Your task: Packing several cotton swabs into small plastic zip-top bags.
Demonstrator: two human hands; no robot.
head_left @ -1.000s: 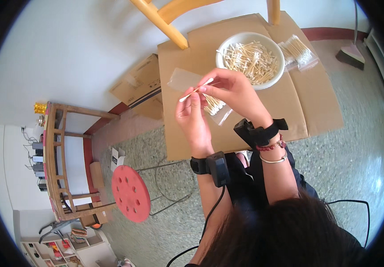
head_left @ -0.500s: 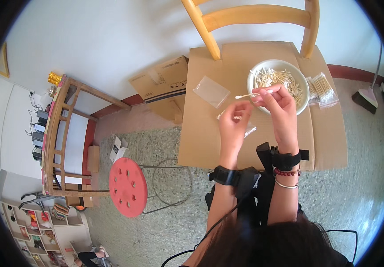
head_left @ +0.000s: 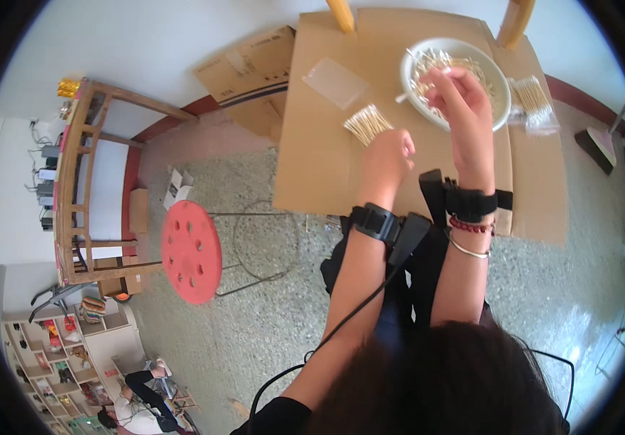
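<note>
My right hand [head_left: 463, 105] is over the pale round bowl [head_left: 501, 119], which holds a heap of loose cotton swabs [head_left: 464, 62]. Its thumb and fingers pinch together around a cotton swab, whose white tip [head_left: 401, 98] sticks out past the bowl's left side. Lower and to the left, my left hand [head_left: 388, 165] has its fingers curled, and what they hold, if anything, is hidden. Just beyond its knuckles, a fanned bundle of cotton swabs [head_left: 367, 125] shows against the cardboard [head_left: 319, 159].
A flat clear bag [head_left: 335, 83] lies at the far left of the cardboard; bagged swabs [head_left: 533, 103] lie right of the bowl. A red stool [head_left: 193, 251] stands to the left. A carton [head_left: 247, 65] leans on the wall. A seated person [head_left: 138, 412] is at lower left.
The whole view has shifted, with the table higher in it. My hands have separated: the left has drawn down from the swab, uncovering the swab bundle, while the right stays over the bowl.
</note>
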